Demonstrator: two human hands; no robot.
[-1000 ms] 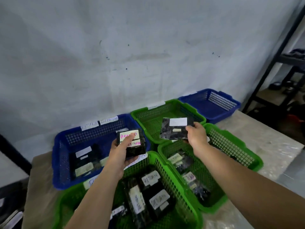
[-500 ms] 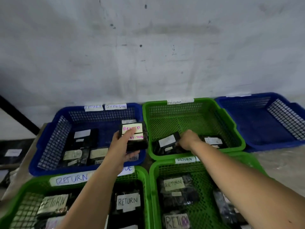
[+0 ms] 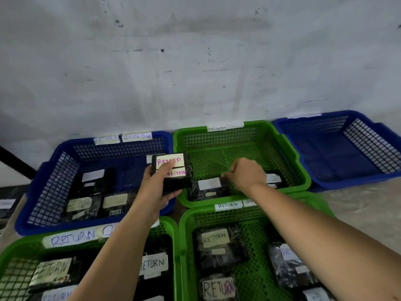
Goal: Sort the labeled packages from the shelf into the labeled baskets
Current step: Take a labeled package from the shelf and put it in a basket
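Item one: my left hand (image 3: 156, 187), near centre of view, grips a black package (image 3: 172, 171) held upright above the seam between two baskets; the thumb lies across its pale label, which reads "Return" in pink with part of a date beneath. Item two: my right hand (image 3: 245, 174), at about 3 o'clock from that package, reaches into the far green basket (image 3: 288, 148); its fingers are curled down at the edge of a flat black package (image 3: 208, 189) with a blank white label, lying on the basket floor at the near left corner, but I cannot tell whether they pinch it or only touch it. A second dark package (image 3: 274, 179) shows partly behind the wrist. Item three: blue basket (image 3: 43, 181) at 9 o'clock from the held package, tags on the far rim reading "Return" and "Overdue", several labelled black packages inside. Item four: another blue basket (image 3: 368, 148) at 2 o'clock, no package visible in it. Item five: near green basket at 7 o'clock (image 3: 173, 235), rim tag "RETURN", packages marked "RETURN" inside. Item six: near green basket at 5 o'clock (image 3: 186, 246), rim tag "RETURN", holding more "RETURN" packages. All baskets stand touching on a grey counter (image 3: 358, 205) against a scuffed white wall (image 3: 195, 61).
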